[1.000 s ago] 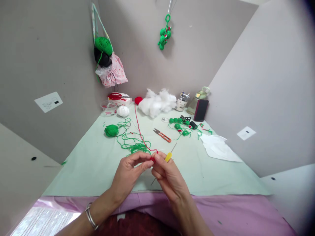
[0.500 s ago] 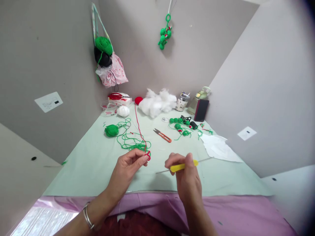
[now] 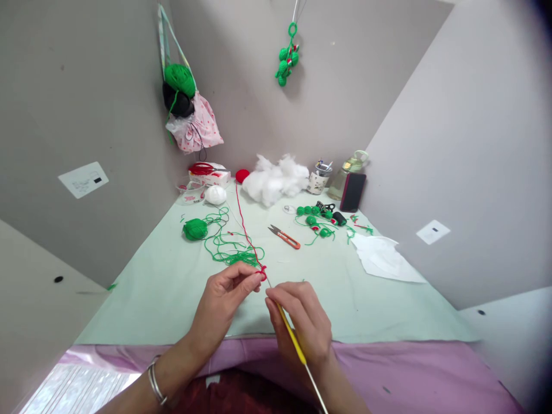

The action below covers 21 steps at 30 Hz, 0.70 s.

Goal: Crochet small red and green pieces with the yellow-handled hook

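My left hand (image 3: 224, 293) pinches a small loop of red yarn (image 3: 263, 272) between thumb and forefinger, just above the table. From it a red strand runs back to a red yarn ball (image 3: 242, 176) by the wall. My right hand (image 3: 304, 322) is closed around a crochet hook (image 3: 292, 335) with a yellow grip and a thin metal shaft at each end. The hook's upper tip reaches the red loop; whether it passes through, I cannot tell. Loose green yarn (image 3: 235, 250) lies just beyond my left hand.
Orange thread snips (image 3: 284, 236) lie mid-table. Behind are white stuffing (image 3: 276, 179), a white yarn ball (image 3: 215, 195) and a green one (image 3: 195, 229). Green crocheted balls (image 3: 311, 220), a phone (image 3: 353, 192), a bottle (image 3: 345, 178) and white paper (image 3: 383, 259) are at the right.
My right hand has moved left and turned the hook from lying crosswise to pointing up at the red loop. My left hand keeps its pinch, almost unmoved.
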Motion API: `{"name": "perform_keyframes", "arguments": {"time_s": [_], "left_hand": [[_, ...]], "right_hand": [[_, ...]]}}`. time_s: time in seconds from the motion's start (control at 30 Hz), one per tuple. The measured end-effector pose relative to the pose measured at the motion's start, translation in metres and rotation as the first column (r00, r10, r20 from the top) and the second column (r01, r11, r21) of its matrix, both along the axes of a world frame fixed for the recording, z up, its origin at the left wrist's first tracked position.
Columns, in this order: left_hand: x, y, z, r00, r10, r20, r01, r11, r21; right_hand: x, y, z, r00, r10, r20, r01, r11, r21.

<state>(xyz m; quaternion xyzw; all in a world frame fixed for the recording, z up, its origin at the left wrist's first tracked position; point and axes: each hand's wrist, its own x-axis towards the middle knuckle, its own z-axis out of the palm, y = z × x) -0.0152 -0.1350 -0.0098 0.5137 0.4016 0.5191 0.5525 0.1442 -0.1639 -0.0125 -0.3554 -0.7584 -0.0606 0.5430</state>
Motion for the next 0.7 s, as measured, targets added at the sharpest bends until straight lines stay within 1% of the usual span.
{"name": "perform_keyframes", "arguments": {"time_s": [0.07,0.13,0.2,0.27,0.33,0.43,0.57,0.7], "left_hand": [[0.001,0.000,0.000,1.000,-0.018,0.018,0.018,1.000,-0.006],[0.002,0.001,-0.001,0.998,-0.041,0.048,0.042,0.999,-0.020],[0.002,0.001,-0.001,0.995,-0.060,0.084,0.064,0.997,-0.045],[0.002,0.000,-0.001,0.992,-0.065,0.111,0.073,0.995,-0.063],[0.003,0.000,-0.001,0.991,-0.049,0.122,0.057,0.996,-0.063],[0.004,0.000,0.000,0.994,-0.019,0.112,0.025,0.999,-0.047],[0.006,0.000,-0.001,0.998,-0.011,0.059,0.012,1.000,-0.019],[0.008,-0.001,-0.001,0.999,-0.006,0.053,0.008,1.000,-0.026]], "right_hand": [[-0.001,0.001,-0.007,0.998,-0.054,0.026,0.053,0.998,0.042],[-0.002,0.002,-0.013,0.995,-0.099,0.019,0.098,0.993,0.062],[-0.002,0.001,-0.015,0.994,-0.104,-0.020,0.105,0.993,0.061],[-0.002,-0.001,-0.013,0.995,-0.058,-0.084,0.061,0.998,0.024],[-0.001,-0.004,-0.008,0.991,0.009,-0.137,-0.016,0.999,-0.049],[-0.001,-0.007,-0.002,0.985,0.052,-0.163,-0.073,0.990,-0.121],[-0.004,-0.006,-0.007,0.986,0.021,-0.165,-0.040,0.993,-0.113],[-0.006,-0.002,-0.016,0.994,-0.050,-0.094,0.051,0.999,0.001]]}}
